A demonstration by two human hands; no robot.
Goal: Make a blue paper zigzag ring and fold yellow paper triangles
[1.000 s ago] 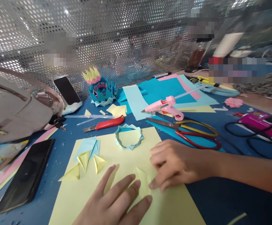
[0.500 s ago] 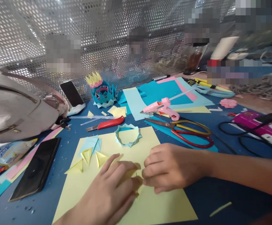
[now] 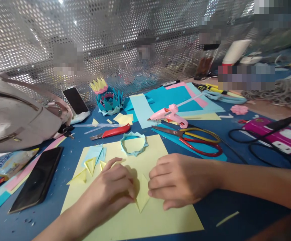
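My left hand [image 3: 112, 190] and my right hand [image 3: 180, 179] meet over a small folded yellow paper triangle [image 3: 142, 197], pinching and pressing it from both sides. It lies on a large pale yellow sheet [image 3: 145, 221] on the blue table. Left of my left hand lie three finished yellow folded triangles [image 3: 89, 167] partly on a light blue piece [image 3: 94, 153]. A light blue paper ring with pointed edges [image 3: 134, 144] rests on the sheet's far edge.
Red-handled scissors [image 3: 193, 139], a pink glue gun [image 3: 169, 114] and a red utility knife [image 3: 111, 132] lie beyond the sheet. A black phone [image 3: 36, 179] lies at left near a beige bag [image 3: 17, 113]. A blue paper crown flower [image 3: 108, 98] stands by the perforated wall. Black cables [image 3: 258, 147] at right.
My left hand went from lying flat to curling its fingers onto the yellow triangle. My right hand slid slightly left against it. The triangle now points toward me.
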